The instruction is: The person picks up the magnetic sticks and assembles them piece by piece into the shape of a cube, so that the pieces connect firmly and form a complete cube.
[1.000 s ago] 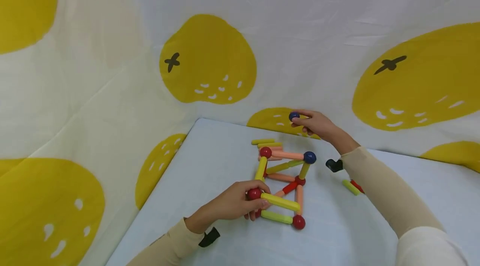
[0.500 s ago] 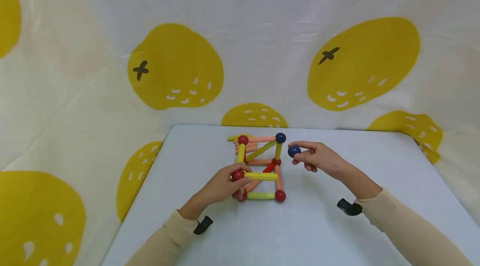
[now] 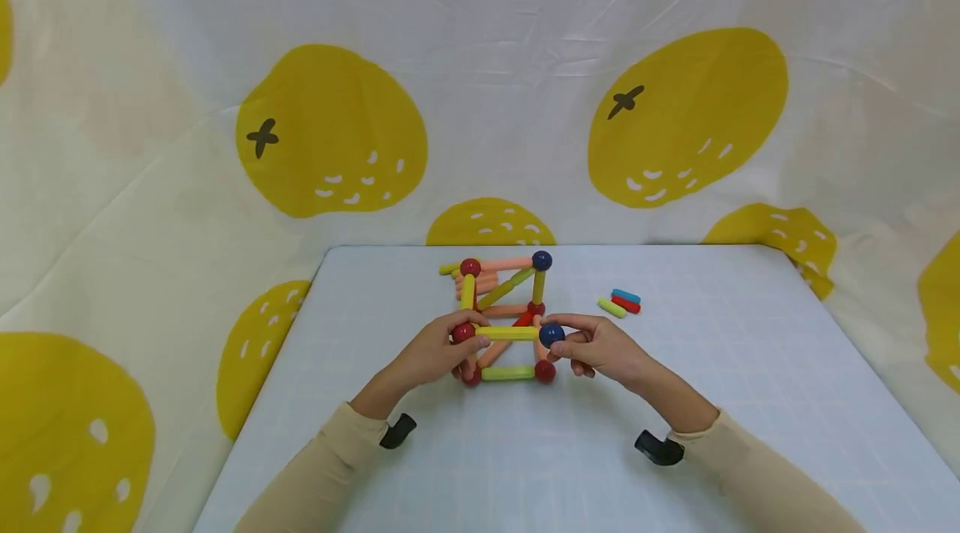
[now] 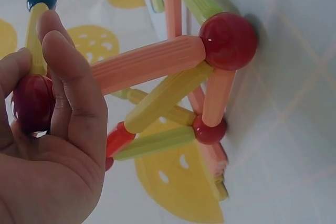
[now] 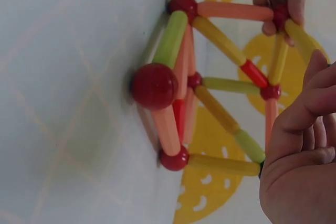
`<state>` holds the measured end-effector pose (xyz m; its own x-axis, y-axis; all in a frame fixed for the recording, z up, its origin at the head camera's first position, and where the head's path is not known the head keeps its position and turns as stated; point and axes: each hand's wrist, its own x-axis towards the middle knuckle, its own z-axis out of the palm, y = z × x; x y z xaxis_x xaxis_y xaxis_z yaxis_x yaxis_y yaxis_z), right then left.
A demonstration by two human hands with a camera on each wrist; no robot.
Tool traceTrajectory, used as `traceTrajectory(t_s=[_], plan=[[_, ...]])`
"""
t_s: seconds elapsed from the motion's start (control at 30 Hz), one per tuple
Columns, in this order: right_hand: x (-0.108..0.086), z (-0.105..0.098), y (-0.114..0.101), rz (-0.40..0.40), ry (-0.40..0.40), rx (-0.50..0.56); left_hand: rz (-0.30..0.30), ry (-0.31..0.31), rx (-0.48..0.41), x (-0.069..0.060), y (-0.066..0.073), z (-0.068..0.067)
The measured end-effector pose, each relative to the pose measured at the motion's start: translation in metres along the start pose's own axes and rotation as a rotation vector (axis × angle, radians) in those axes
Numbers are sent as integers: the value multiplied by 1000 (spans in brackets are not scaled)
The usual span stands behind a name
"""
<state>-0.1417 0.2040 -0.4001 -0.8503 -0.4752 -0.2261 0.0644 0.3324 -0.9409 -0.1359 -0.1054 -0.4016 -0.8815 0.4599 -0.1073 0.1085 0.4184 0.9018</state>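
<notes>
A box-like toy frame of colored building rods and balls stands on the table [image 3: 487, 458]. My left hand [image 3: 427, 354] grips the red ball [image 3: 463, 334] at its upper front left corner, seen closely in the left wrist view. From that ball a yellow rod [image 3: 508, 334] runs level to the right. At the rod's far end my right hand [image 3: 611, 354] pinches a dark blue ball [image 3: 552, 334], which touches the rod. Below sits a red ball [image 5: 155, 86] at the lower front right corner, with no upright rod visible between it and the blue ball. Another blue ball [image 3: 542, 260] tops the back right corner.
Behind the frame lie several loose pink rods [image 3: 486, 283] and a few yellow ones [image 3: 449, 269]. To the right are a blue rod [image 3: 626, 296], a red rod [image 3: 626, 305] and a light green rod [image 3: 612, 308]. A fruit-patterned cloth [image 3: 480, 141] hangs behind the table.
My right hand has brought the blue ball down and leftward from above the table's back edge to the yellow rod's free end. My left hand keeps its grip; the head view has turned right.
</notes>
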Motion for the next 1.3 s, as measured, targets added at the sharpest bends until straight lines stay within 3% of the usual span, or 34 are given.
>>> traceTrajectory(t_s=[0.17, 0.4, 0.53, 0.73, 0.9, 1.03, 1.13, 1.3], plan=[[3, 4, -1, -2, 17, 11, -19, -3, 15, 2, -1, -2], [2, 7, 1, -8, 23, 11, -65, -5, 100, 4, 2, -4], [2, 8, 4, -10, 10, 17, -93, -5, 85, 2, 3, -2], [5, -3, 14, -23, -36, -5, -80, -2, 72, 1, 5, -1], [20, -14, 35, 82, 9, -104, -82, 7, 74, -1, 4, -3], [37, -11, 48, 189, 44, -233, -78, 11, 62, -6, 3, -4], [50, -2, 53, 217, 52, -285, -80, 20, 65, -10, 3, -4], [65, 17, 50, 194, 56, -321, -92, 24, 40, -19, 3, -4]])
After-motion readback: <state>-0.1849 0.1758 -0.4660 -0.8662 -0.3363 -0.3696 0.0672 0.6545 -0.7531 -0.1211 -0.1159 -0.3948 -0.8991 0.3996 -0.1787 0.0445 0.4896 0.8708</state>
